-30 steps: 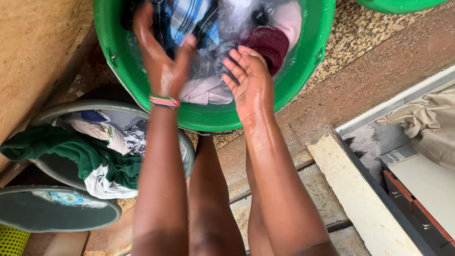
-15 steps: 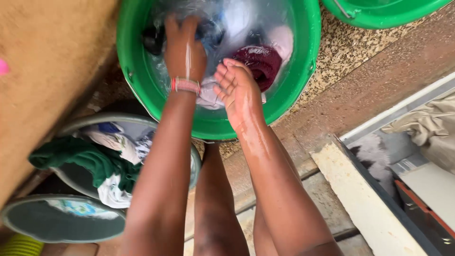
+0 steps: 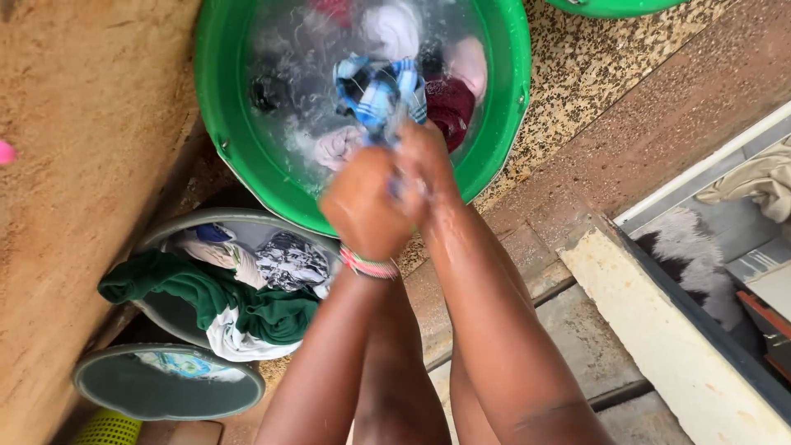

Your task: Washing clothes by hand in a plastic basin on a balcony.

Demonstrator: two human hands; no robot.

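Green plastic forms the basin [image 3: 212, 99], which stands on the speckled floor [image 3: 593, 74] and holds soapy water with several soaked clothes. Above its near rim both hands are clenched together on a blue-and-white checked cloth [image 3: 377, 86]. The left hand [image 3: 362, 206] is closed into a fist round the lower end of the cloth, with a striped band [image 3: 368, 265] on its wrist. The right hand [image 3: 424, 161] grips the same cloth just beside it, the two hands touching; both are wet and blurred. The upper part of the cloth rises out of the hands and hangs over the water, near the middle of the basin. A dark red cloth [image 3: 449, 103] lies in the water just right of it, and a pale pink one [image 3: 338, 147] lies to the left of the hands. Left of the person's arms, a grey basin [image 3: 156, 239] on the floor holds a green garment [image 3: 198, 292] and other wrung clothes. A second grey basin [image 3: 165, 387] sits nearer the person.
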